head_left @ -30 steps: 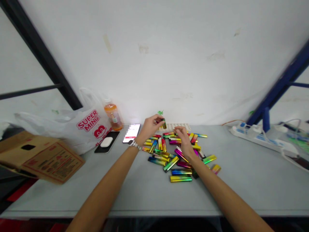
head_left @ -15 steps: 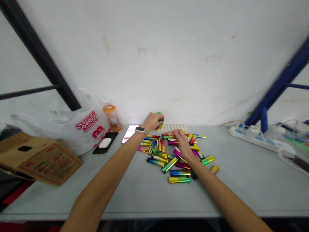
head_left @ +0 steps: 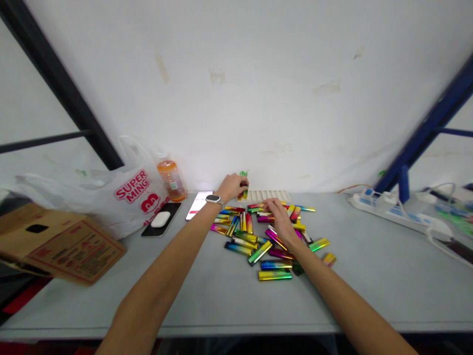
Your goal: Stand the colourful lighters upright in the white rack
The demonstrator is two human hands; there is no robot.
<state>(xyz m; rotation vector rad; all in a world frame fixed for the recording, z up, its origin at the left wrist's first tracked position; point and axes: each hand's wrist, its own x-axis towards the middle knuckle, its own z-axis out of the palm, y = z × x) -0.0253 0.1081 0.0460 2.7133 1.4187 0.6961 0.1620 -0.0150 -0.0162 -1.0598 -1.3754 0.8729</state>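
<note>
My left hand (head_left: 232, 187), with a watch on its wrist, has its fingers closed around an upright shiny lighter (head_left: 245, 191) at the left end of a white slotted tray (head_left: 268, 196) by the wall. Over the pile of colourful metallic lighters (head_left: 244, 235), my right hand (head_left: 278, 217) has its fingers bent close together near the pile's back edge. Whatever those fingertips hold is too small to make out. Several lighters lie at different angles under and around my right hand and wrist.
A phone (head_left: 198, 204), an orange bottle (head_left: 172, 178) and a white case on a dark phone (head_left: 161, 220) are left of the pile. Farther left are a plastic bag (head_left: 107, 197) and a cardboard box (head_left: 70, 246). A power strip (head_left: 399, 214) lies at the right.
My left hand has shifted slightly left and down, showing more of the lighter at the tray. My right hand has barely moved.
</note>
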